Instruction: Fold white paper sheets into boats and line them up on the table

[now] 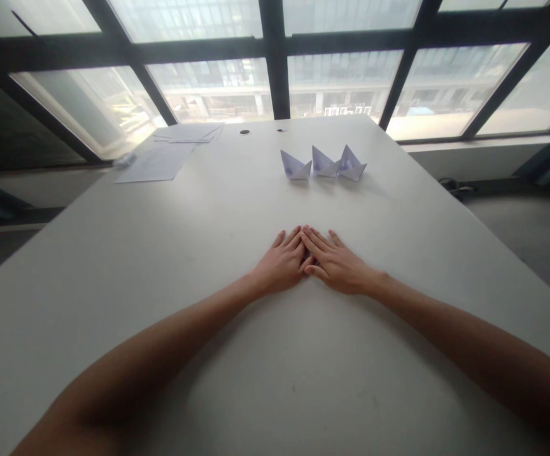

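Observation:
My left hand (282, 261) lies palm down on the white table (170, 266), its fingers stretched forward. Opposite it, my right hand (336, 261) rests flat too, and the fingertips of both meet in the middle. Neither hand holds anything that I can see; the surface under the palms is hidden. Beyond the fingers stand three folded paper boats in a row: a left one (296, 167), a middle one (325, 164) and a right one (352, 164). The middle and right boats stand close together, while a small gap parts the left one from them.
Flat sheets of paper (149, 163) lie at the table's far left, with a small clear crumpled-looking thing (125, 160) at their edge. Two dark-looking holes, a left one (244, 132) and a right one (281, 130), sit near the far edge. Behind are dark-framed windows (279, 57).

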`<action>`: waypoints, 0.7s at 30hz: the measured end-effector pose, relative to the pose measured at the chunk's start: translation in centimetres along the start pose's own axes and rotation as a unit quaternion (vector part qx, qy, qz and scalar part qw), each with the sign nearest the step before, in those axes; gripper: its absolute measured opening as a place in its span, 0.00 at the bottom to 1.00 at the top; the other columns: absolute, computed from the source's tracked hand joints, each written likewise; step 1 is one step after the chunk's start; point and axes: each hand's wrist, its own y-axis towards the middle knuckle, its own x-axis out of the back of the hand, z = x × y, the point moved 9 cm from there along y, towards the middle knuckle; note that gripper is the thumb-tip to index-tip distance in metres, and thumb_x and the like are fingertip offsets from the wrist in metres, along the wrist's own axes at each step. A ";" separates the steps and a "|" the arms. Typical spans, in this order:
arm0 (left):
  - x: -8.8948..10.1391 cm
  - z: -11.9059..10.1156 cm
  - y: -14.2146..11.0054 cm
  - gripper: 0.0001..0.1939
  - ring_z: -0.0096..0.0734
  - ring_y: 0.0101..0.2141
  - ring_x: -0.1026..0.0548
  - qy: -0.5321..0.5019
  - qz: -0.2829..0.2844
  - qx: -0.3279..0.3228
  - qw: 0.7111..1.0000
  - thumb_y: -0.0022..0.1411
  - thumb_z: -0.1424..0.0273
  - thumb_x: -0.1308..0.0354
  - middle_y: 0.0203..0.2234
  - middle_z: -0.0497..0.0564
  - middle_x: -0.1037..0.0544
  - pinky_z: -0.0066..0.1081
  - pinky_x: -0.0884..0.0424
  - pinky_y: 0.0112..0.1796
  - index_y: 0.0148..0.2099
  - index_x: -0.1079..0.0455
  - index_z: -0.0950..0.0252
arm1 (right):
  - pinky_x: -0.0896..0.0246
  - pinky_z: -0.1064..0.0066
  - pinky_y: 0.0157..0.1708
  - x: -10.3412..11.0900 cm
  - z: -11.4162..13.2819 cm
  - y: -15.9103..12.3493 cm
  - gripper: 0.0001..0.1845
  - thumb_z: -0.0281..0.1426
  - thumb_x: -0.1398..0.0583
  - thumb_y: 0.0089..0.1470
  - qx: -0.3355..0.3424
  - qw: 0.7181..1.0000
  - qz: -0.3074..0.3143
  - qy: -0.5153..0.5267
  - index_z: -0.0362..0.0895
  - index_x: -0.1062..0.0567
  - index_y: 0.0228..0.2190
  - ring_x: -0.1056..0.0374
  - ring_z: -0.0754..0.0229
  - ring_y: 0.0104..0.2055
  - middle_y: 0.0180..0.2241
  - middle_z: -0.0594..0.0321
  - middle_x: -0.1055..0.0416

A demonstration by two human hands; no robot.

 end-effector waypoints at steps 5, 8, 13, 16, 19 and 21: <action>0.2 0.1 -0.1 0.34 0.46 0.71 0.59 -0.004 -0.007 0.018 1.000 0.74 0.55 0.63 0.71 0.61 0.56 0.53 0.59 0.66 0.74 0.59 0.67 | 0.73 0.41 0.69 -0.2 0.1 -0.2 0.44 0.53 0.57 0.66 0.009 1.000 0.008 -0.021 0.41 0.65 0.70 0.69 0.50 0.74 0.72 0.51 0.67; 0.3 0.7 0.0 0.36 0.47 0.71 0.60 -0.010 -0.019 0.047 0.999 0.73 0.53 0.62 0.71 0.62 0.55 0.56 0.62 0.66 0.74 0.60 0.68 | 0.75 0.39 0.68 -0.3 -0.2 -0.6 0.46 0.55 0.58 0.65 -0.044 0.998 0.004 -0.036 0.37 0.61 0.70 0.67 0.48 0.74 0.71 0.47 0.64; 0.0 1.1 0.1 0.38 0.48 0.71 0.60 -0.012 -0.017 0.054 0.998 0.72 0.51 0.62 0.71 0.61 0.55 0.57 0.65 0.66 0.74 0.59 0.70 | 0.76 0.36 0.67 -0.3 -0.5 -1.5 0.45 0.55 0.61 0.65 -0.149 0.987 -0.024 -0.055 0.34 0.51 0.68 0.65 0.45 0.73 0.70 0.42 0.58; 0.0 1.1 0.0 0.38 0.48 0.71 0.60 -0.011 -0.014 0.048 0.999 0.72 0.51 0.61 0.71 0.62 0.55 0.57 0.62 0.65 0.74 0.59 0.70 | 0.73 0.36 0.67 -0.2 -0.7 -1.6 0.43 0.53 0.62 0.66 -0.171 0.983 -0.043 -0.054 0.34 0.48 0.68 0.61 0.44 0.73 0.70 0.40 0.55; 0.2 1.0 0.0 0.38 0.48 0.71 0.59 -0.017 -0.014 0.048 0.999 0.72 0.51 0.60 0.71 0.62 0.54 0.55 0.60 0.66 0.74 0.59 0.68 | 0.68 0.38 0.67 0.1 -0.8 -1.4 0.39 0.48 0.62 0.68 -0.159 0.985 -0.057 -0.036 0.36 0.48 0.68 0.60 0.46 0.73 0.70 0.44 0.54; 0.2 1.0 0.0 0.37 0.47 0.71 0.58 -0.019 -0.017 0.047 0.999 0.72 0.52 0.60 0.71 0.61 0.54 0.55 0.59 0.66 0.74 0.59 0.67 | 0.67 0.41 0.68 0.3 -0.5 -1.1 0.37 0.47 0.62 0.69 -0.125 0.990 -0.058 -0.022 0.38 0.50 0.69 0.61 0.49 0.73 0.70 0.48 0.55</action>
